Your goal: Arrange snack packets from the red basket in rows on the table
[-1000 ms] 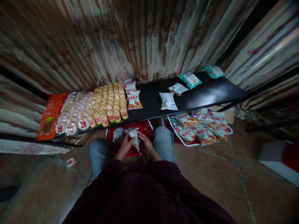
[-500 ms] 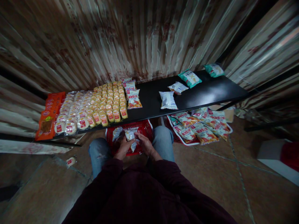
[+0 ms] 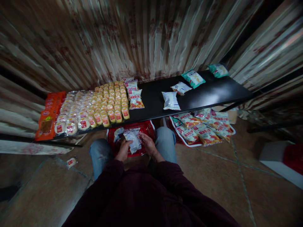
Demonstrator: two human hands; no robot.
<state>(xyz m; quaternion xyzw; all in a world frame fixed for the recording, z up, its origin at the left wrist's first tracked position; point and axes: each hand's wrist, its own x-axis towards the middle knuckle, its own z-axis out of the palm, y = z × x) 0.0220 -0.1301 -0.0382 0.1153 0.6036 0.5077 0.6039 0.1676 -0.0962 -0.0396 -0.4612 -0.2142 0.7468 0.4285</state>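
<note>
Both of my hands grip one silvery snack packet [image 3: 133, 140] over a red basket [image 3: 146, 127] that sits between my knees. My left hand [image 3: 123, 150] pinches the packet's lower left edge. My right hand [image 3: 147, 143] holds its right side with bent fingers. The packet shows its pale back face. Another packet [image 3: 118, 132] lies in the basket just left of it.
A black table [image 3: 156, 104] stands ahead, with rows of small yellow cakes [image 3: 111, 102], round wrapped cakes [image 3: 73, 113], orange packets [image 3: 48, 118] and stacked snack bags [image 3: 135, 97]. Loose bags [image 3: 170, 100] lie further right. A tray of snack bags [image 3: 201, 127] sits on the floor at right.
The packet in my hands has turned from upright with its printed face showing to lying flatter with its silvery back up. Both hands stayed over the basket.
</note>
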